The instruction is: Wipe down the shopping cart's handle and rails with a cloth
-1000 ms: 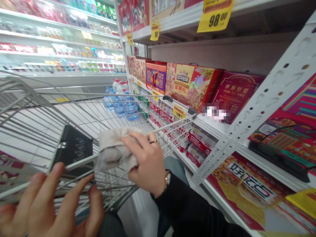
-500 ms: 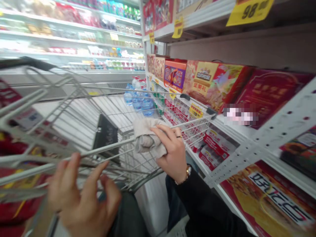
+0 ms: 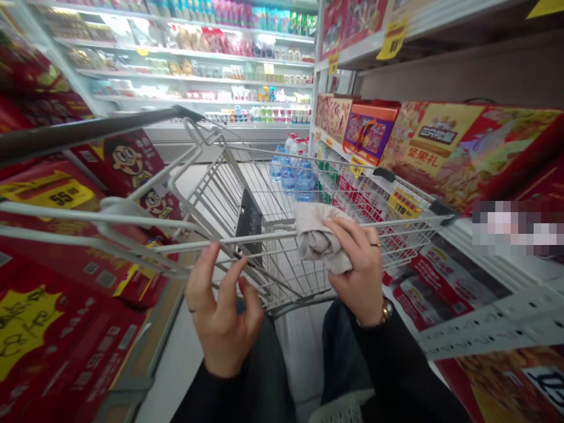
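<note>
A wire shopping cart [image 3: 207,170] lies tipped on its side in the aisle in front of me. My right hand [image 3: 363,267] is closed on a crumpled grey cloth [image 3: 317,235] and presses it against a horizontal bar of the cart. My left hand [image 3: 222,317] is open with fingers spread, its fingertips at the lower wires of the cart, holding nothing. A dark plastic panel [image 3: 249,223] hangs inside the cart.
Red gift boxes [image 3: 445,150] fill the shelf on the right, with yellow price tags [image 3: 403,202]. Red cartons [image 3: 66,276] stack on the left. Water bottles [image 3: 293,170] stand on the floor ahead, and a lit chiller wall [image 3: 198,64] closes the aisle.
The view has swung left, bringing the left cartons into sight. My left hand has risen to the cart's lower wires. My right hand keeps the cloth on the bar.
</note>
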Demonstrator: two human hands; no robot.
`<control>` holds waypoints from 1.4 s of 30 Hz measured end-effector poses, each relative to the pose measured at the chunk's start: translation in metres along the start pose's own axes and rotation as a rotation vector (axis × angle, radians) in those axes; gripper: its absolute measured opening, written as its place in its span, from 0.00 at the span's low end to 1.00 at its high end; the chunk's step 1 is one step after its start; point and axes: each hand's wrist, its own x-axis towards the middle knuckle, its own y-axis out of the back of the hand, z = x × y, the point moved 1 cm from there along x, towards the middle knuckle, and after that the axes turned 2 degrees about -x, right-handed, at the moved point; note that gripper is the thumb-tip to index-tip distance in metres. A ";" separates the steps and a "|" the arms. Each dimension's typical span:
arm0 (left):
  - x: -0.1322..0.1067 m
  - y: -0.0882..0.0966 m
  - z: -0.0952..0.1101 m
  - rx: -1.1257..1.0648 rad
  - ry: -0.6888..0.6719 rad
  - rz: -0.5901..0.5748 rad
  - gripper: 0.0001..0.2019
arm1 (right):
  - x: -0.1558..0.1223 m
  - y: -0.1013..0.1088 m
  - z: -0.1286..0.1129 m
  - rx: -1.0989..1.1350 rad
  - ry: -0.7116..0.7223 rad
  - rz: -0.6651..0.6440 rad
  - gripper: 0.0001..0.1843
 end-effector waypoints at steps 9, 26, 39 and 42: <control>-0.004 0.003 -0.008 0.010 -0.005 0.042 0.44 | 0.014 -0.040 -0.079 0.076 0.209 -0.141 0.32; -0.007 0.015 -0.016 -0.018 0.086 -0.032 0.40 | -0.017 -0.061 -0.077 0.069 0.385 -0.093 0.31; -0.012 0.010 -0.021 -0.044 0.015 -0.167 0.46 | -0.030 -0.066 -0.065 -0.013 0.296 -0.141 0.34; -0.013 0.009 -0.022 -0.045 0.002 -0.160 0.47 | -0.029 -0.064 -0.060 -0.037 0.308 -0.173 0.35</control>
